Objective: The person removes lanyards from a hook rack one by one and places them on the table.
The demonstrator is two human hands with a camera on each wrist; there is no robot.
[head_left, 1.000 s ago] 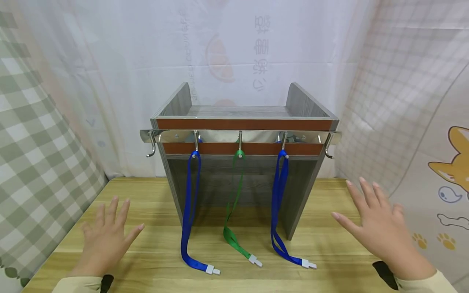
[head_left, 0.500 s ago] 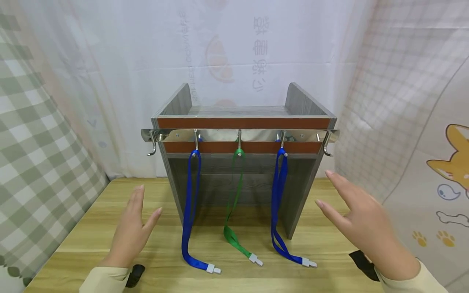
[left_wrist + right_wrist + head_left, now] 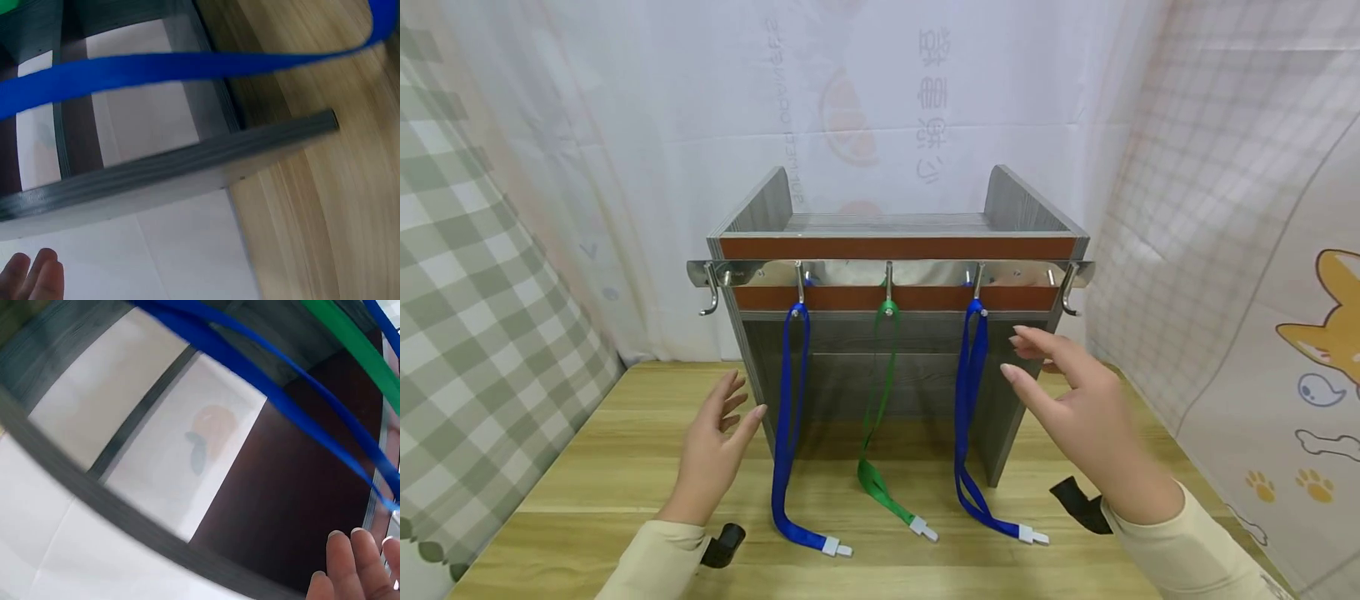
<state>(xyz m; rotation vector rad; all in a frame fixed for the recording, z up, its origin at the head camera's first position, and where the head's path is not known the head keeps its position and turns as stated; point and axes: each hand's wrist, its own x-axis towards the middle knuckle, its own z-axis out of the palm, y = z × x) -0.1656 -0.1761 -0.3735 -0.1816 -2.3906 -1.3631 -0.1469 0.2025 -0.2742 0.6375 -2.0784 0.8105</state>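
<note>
Three lanyards hang from a metal hook rail (image 3: 850, 273) on the front of a grey wooden shelf. A blue lanyard (image 3: 785, 433) is on the left, a green lanyard (image 3: 872, 483) in the middle, a second blue lanyard (image 3: 970, 400) on the right. Their white clips lie on the table. My left hand (image 3: 711, 450), fingers loosely bent and holding nothing, is left of the left blue lanyard. To the right of the right blue lanyard, my right hand (image 3: 1078, 408) reaches inward with thumb and fingers apart. Its fingertips (image 3: 340, 547) show below the blue straps in the right wrist view.
The shelf (image 3: 1022, 408) stands on a light wooden table (image 3: 587, 500). Bare outer hooks (image 3: 710, 292) stick out at the rail's ends. White curtain hangs behind; a checked cloth (image 3: 452, 292) is at left and a printed cloth (image 3: 1262, 375) at right.
Both hands have moved inward from the sides toward the shelf and turned from palm-down to more side-on. The lanyards hang as before.
</note>
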